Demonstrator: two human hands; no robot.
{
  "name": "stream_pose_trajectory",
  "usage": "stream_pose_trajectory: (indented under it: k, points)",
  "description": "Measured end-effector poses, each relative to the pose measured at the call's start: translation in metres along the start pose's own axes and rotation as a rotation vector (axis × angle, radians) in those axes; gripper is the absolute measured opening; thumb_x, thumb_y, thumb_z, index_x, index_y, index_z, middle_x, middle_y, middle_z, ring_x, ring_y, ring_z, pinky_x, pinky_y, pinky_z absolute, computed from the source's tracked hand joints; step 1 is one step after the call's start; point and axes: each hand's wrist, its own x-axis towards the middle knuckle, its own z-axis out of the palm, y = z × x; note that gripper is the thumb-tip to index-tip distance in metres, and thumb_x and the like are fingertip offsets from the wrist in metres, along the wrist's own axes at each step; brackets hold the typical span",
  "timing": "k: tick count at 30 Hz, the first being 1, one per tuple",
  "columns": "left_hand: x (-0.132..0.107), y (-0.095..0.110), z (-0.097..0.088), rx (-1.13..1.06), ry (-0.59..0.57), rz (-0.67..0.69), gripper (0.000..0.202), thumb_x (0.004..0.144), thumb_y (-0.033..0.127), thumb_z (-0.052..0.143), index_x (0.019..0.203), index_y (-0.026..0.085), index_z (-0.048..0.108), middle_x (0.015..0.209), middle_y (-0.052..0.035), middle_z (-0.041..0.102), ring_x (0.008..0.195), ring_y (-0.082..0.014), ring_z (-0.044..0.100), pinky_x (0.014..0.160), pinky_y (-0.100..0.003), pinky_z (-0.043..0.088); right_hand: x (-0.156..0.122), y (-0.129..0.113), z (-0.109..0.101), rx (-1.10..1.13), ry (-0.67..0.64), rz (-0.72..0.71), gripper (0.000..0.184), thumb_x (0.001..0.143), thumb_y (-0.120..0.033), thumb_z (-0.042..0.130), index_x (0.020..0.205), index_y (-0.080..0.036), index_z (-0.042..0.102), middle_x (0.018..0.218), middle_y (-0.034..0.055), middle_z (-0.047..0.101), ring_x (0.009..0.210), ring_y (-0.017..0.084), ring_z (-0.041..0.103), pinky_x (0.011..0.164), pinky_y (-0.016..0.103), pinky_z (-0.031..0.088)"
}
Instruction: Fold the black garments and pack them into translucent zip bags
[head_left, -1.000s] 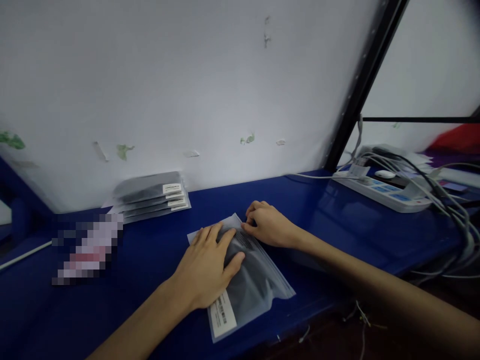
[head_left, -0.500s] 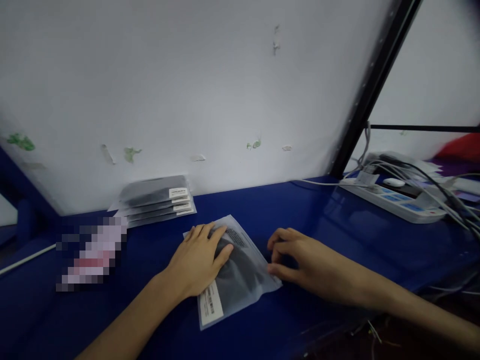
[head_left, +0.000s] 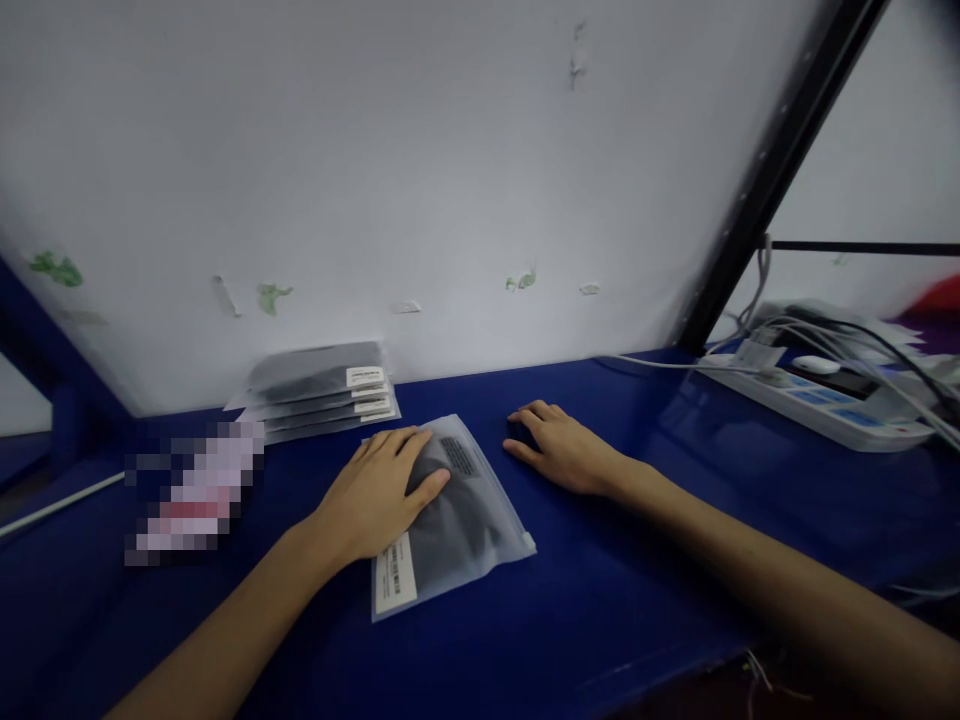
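A frosted plastic bag [head_left: 465,530] with a dark item inside and a white barcode label lies flat on the blue table [head_left: 600,590]. My left hand [head_left: 371,495] rests flat on the bag's left half, fingers spread, pressing it down. To the right of the bag, my right hand [head_left: 562,450] lies on the table surface with fingers loosely stretched and nothing in it, just off the bag's upper right edge.
A stack of several similar bagged items [head_left: 319,390] sits against the white wall at the back left. A blurred-out patch [head_left: 195,490] lies to the left. A white power strip [head_left: 817,410] with many cables occupies the right, beside a black frame post [head_left: 772,170].
My right hand left the bag's top edge, swept down its right side, and now rests on the table beside it. The bag slid a little to the left under my left hand.
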Motion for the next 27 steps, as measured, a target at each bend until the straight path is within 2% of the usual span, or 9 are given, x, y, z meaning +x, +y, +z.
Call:
stream_pose_trajectory:
  k: [12,27]
  points:
    - [0.0038,-0.0083,0.0037,-0.057,0.006,0.005,0.062,0.093,0.064,0.035,0.143,0.028,0.043,0.149,-0.0069,0.046,0.137,-0.0326,0.039,0.111,-0.055,0.032,-0.0003,0.0024,-0.0017,0.055,-0.030,-0.031,0.052,0.096,-0.047,0.044,0.130,-0.010,0.057,0.125,0.0201,0.059,0.119,0.032,0.055,0.105,0.048,0.041]
    - [0.0004,-0.0030,-0.0003,-0.122,-0.002,-0.058,0.068,0.091,0.068,0.035,0.145,0.027,0.041,0.151,-0.0067,0.043,0.139,-0.0300,0.036,0.113,-0.051,0.030,-0.0018,0.0037,-0.0053,0.076,-0.035,-0.042,0.052,0.095,-0.047,0.044,0.131,-0.012,0.057,0.128,0.0193,0.059,0.121,0.031,0.054,0.106,0.046,0.041]
